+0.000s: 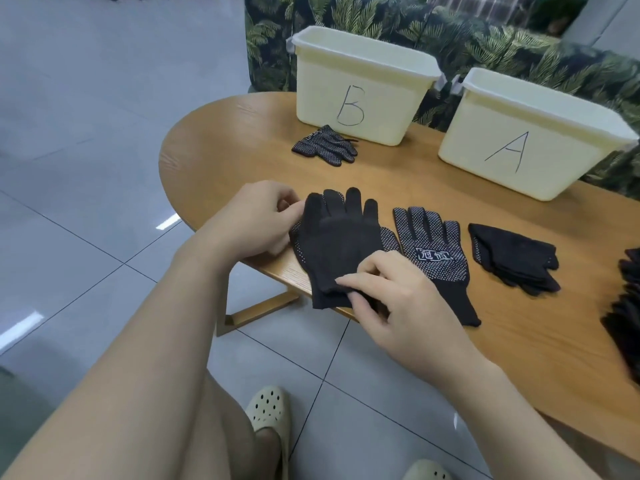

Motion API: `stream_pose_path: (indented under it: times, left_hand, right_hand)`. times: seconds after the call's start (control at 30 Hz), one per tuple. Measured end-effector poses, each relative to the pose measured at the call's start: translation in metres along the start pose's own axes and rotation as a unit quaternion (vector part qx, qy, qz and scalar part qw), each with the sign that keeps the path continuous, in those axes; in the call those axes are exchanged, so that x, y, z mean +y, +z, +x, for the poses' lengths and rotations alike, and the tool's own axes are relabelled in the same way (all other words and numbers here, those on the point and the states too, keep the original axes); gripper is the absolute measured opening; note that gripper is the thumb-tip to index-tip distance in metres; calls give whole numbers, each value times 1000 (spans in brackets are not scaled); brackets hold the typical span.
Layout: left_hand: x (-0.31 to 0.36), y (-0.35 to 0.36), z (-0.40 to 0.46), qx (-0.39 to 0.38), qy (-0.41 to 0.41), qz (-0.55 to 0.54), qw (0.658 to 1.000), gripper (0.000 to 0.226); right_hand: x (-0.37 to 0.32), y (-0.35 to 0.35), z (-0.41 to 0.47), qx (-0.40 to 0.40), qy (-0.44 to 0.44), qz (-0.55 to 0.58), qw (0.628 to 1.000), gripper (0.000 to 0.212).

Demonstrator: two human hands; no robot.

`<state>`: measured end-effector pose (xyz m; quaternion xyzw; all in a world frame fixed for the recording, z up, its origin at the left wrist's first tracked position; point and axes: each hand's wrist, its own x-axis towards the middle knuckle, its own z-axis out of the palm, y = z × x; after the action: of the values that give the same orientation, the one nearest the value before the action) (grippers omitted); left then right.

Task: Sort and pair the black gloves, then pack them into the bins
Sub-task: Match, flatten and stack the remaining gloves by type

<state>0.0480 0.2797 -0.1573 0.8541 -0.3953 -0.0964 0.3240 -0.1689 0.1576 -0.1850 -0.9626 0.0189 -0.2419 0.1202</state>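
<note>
- Wooden tabletop point(221, 143): oval, with its rounded end at the left and its near edge running down to the right; tiled floor point(86, 133) lies beyond that edge.
- Stacked glove pair point(337, 237): two black gloves laid one on the other at the near edge, plain side up, fingers pointing away; the white-dotted palm of the lower glove shows at both sides, and the cuffs overhang the edge.
- Left hand point(256, 220): thumb and fingers curled, pinching the pair's left margin near the little finger of the gloves.
- Right hand point(391, 296): fingers bent and clamped on the cuffs at the near edge, covering part of them.
- Dotted glove point(431, 251): a single glove just right of the pair, dotted palm and white printed label up, cuff toward the near edge; the right hand lies just beside its cuff.
- Folded gloves point(516, 258): a black bundle further right, apart from the dotted glove.
- Glove pile point(627, 306): cut off by the right border; count cannot be told.
- Small dotted pair point(325, 147): near the far edge, touching or nearly touching the front of bin B.
- Bin B point(360, 88) and bin A point(530, 133): cream plastic tubs along the far edge, lettered by hand, contents hidden by their walls.
- Leaf-patterned upholstery point(381, 22): directly behind both bins.
- Cream perforated clog point(270, 410): on the floor below the forearms.
</note>
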Motion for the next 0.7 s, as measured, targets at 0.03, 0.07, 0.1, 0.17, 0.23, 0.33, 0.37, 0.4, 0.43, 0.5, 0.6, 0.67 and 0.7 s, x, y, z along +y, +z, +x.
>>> stream_pose_path:
  times: [0.03,0.07,0.1,0.17,0.23,0.33,0.37,0.4,0.43,0.5,0.6,0.67,0.7]
  left_hand:
    - [1,1,1,0,5,0,1000,34]
    - [0,0,1,6,10,-10,1000,38]
    - [-1,-2,1,14,14,-28,999,41]
    - [-6,-7,-3,24,13,-63,998,45]
    - [-9,-8,-7,3,10,-76,997,46]
    - [-9,-3,-8,-21,14,-57,998,31]
    - [-10,-2,-8,-18,20,-53,998,24]
    - [-11,-3,-8,-20,26,-52,998,20]
    - [-12,-3,-8,-24,29,-54,998,17]
    - [-14,-5,-10,-31,38,-60,997,15]
    - [-17,-6,-15,-46,54,-76,995,14]
    - [-17,-7,-18,-69,60,-86,992,15]
    - [-16,-6,-19,-78,64,-87,991,15]
  right_hand:
    - [1,-1,-2,-1,-6,-7,1000,19]
    - [2,-2,-3,-4,-9,-12,1000,19]
    - [5,-4,-4,-8,-11,-15,1000,20]
    - [9,-8,-7,-11,-16,-16,1000,22]
    - [11,-9,-8,-12,-25,-19,999,26]
    - [12,-10,-9,-16,-47,-26,998,30]
    - [13,-11,-9,-17,-51,-28,998,30]
    - [14,-11,-10,-18,-54,-31,998,31]
    - [15,-12,-11,-19,-53,-36,998,31]
    - [18,-14,-11,-17,-51,-49,997,29]
    - [30,-18,-11,-16,-40,-71,997,20]
    - [40,-23,-13,-26,-16,-76,997,25]
    - [44,-25,-14,-31,-3,-75,997,28]
